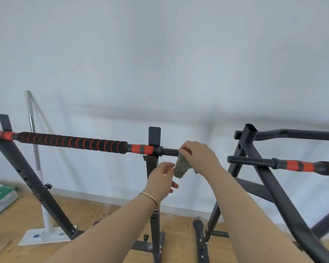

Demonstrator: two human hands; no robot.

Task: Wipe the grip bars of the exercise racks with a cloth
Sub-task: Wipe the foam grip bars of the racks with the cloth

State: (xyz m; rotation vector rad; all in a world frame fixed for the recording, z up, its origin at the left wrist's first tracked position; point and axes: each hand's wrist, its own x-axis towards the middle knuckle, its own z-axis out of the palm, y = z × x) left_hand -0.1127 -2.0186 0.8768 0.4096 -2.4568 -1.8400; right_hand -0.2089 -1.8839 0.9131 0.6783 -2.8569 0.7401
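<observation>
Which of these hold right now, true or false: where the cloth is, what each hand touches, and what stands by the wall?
1. The right hand grips the cloth at the threaded end of the left bar. True.
2. The cloth is on the bar's foam grip. False: it is past the upright, at the threaded end.
3. A hand rests on the right bar. False: neither hand touches it.
4. The left wrist wears a bracelet. True.
5. A mop leans on the wall at the far left. True.
</observation>
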